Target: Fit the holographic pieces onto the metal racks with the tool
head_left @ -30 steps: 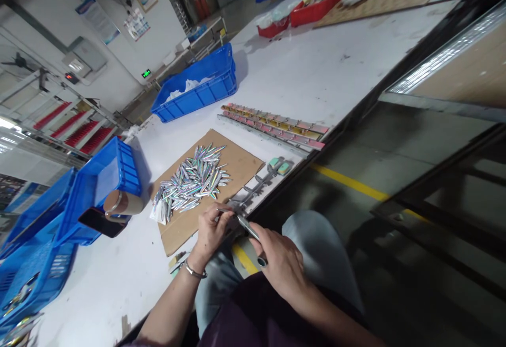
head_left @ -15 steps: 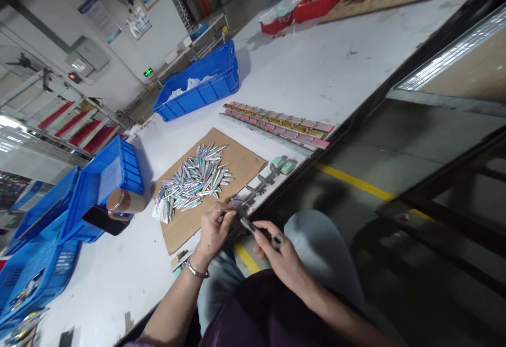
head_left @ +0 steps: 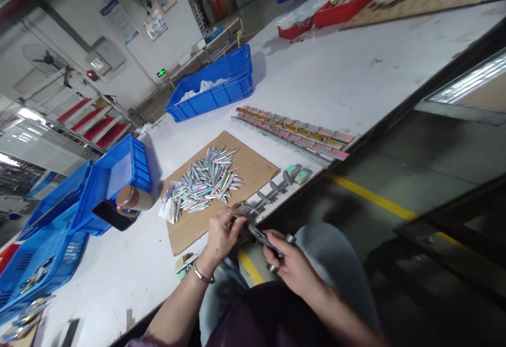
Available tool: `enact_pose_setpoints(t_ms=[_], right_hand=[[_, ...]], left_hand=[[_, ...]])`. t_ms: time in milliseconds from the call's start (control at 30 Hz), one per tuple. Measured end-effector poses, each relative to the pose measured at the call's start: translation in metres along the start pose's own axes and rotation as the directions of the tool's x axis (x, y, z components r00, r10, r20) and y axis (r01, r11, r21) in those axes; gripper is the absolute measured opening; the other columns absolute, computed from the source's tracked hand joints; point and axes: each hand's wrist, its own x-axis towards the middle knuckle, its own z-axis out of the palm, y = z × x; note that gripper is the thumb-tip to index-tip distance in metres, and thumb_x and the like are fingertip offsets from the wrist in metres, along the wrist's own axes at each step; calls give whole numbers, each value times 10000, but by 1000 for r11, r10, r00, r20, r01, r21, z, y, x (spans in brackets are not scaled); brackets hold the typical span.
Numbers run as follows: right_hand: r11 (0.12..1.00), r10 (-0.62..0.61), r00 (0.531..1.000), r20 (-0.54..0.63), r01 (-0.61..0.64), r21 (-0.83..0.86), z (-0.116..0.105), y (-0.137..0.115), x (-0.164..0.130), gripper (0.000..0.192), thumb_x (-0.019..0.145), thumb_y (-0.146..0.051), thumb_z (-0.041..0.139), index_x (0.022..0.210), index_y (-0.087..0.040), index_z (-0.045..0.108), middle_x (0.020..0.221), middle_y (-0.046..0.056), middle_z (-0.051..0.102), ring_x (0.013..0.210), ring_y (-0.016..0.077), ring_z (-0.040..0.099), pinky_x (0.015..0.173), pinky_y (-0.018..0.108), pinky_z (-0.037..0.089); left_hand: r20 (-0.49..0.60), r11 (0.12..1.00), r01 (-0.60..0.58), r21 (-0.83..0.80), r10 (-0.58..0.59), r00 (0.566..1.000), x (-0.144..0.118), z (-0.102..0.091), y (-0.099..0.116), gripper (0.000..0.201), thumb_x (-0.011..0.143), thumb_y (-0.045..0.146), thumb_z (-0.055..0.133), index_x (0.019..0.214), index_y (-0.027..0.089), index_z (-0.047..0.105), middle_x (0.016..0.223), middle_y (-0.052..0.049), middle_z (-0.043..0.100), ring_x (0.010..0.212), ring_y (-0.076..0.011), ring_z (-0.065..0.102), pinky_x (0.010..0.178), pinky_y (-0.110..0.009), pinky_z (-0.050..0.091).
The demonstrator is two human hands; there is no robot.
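Note:
My left hand (head_left: 224,233) is closed in a pinch at the table's front edge. Between its thumb and fingers is a small, slim silver piece (head_left: 237,214), partly hidden by the fingertips. My right hand (head_left: 291,260) is wrapped round a dark, plier-like hand tool (head_left: 259,234), whose nose points at the left fingertips. Two metal ends of the tool stick out of the right fist; its exact kind is unclear. Just beyond the left hand, a pile of shiny silver fish-shaped pieces (head_left: 203,181) lies on a cardboard sheet (head_left: 190,233).
Right of the cardboard, a narrow strip with grey pieces (head_left: 272,191) and green blocks (head_left: 300,176) lies along the edge. Long pink and yellow racks (head_left: 292,131) lie behind. A blue crate (head_left: 213,94), a mug (head_left: 136,199) and a phone (head_left: 113,215) stand farther off.
The camera view has shifted, so the scene sits farther right. My right hand has turned the tool, and a second metal end now shows below the fist. My left hand keeps its pinch.

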Motion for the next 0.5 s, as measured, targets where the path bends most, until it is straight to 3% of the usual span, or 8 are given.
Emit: enact_pose_setpoints(t_ms=[67,167,233,300,400,500], right_hand=[[916,190,977,98,-213,339,1,3,5,530,630,-631,820,737,-223,499,500,-90,382,437,70,265,458,226,219],[825,270,953,139,-304,476,3,4,3,566,542,-547,917,726,-207,504,500,-98,399,444,44,260,456,201,205],[861,235,968,94,-252,442,2,3,-2,538,587,-545,908,776,-205,536,519,-83,459,461,51,310,467,197,216],[921,164,985,50,-171,351,0,1,-8,509,653,-571,869,821,-210,552,539,-69,509,484,65,360,484,202,243],[976,97,995,31,-102,192,-3,0,-19,477,745,-616,785,886,-215,569,573,-59,546,518,83,412,518,218,290],[998,63,998,23,-63,9,-4,-3,-29,465,823,-655,688,929,-215,581,612,-46,574,551,101,456,548,235,326]], left_hand=[[20,1000,17,-8,-17,1000,-1,-4,0,155,956,303,610,950,190,716,883,-68,737,830,-180,690,783,-293,531],[171,998,53,-35,-46,984,9,-22,-2,158,928,254,617,1038,194,713,988,-68,750,883,-180,699,798,-281,542],[235,995,75,59,-87,968,28,-35,-4,183,919,216,604,1060,200,719,1000,-58,752,884,-176,697,804,-274,542],[201,957,98,271,-156,967,53,-42,-7,171,911,190,598,1017,194,732,964,-57,748,867,-177,689,829,-282,537],[178,791,125,599,-284,942,92,-38,-11,131,894,178,613,959,167,727,973,-86,735,912,-199,688,866,-292,531],[192,650,118,750,-385,903,113,-24,-13,173,916,137,550,998,134,702,1014,-136,730,949,-225,701,845,-302,534]])
